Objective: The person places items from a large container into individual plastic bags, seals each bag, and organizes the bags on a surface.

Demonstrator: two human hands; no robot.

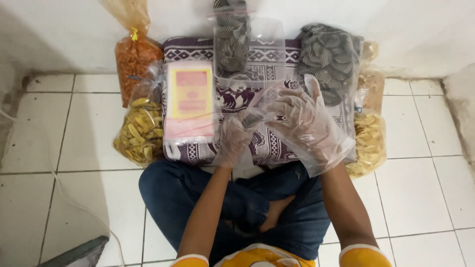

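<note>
Pinching a dark swirled chip [251, 118], the gloved left hand [233, 138] meets the spread right hand [303, 121].
Clear zip bag [247, 49] holds more swirled chips; side bags [138, 129] hold yellow chips.

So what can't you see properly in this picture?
- Left hand: a thin plastic glove blurs its fingers, and the small dark piece it pinches is too small to identify.
- Right hand: gloved too; its grip on the clear zip bag is unclear.
- Orange snack bag: top cut off by the frame edge.
- Grey object: cut off at the bottom edge.
</note>
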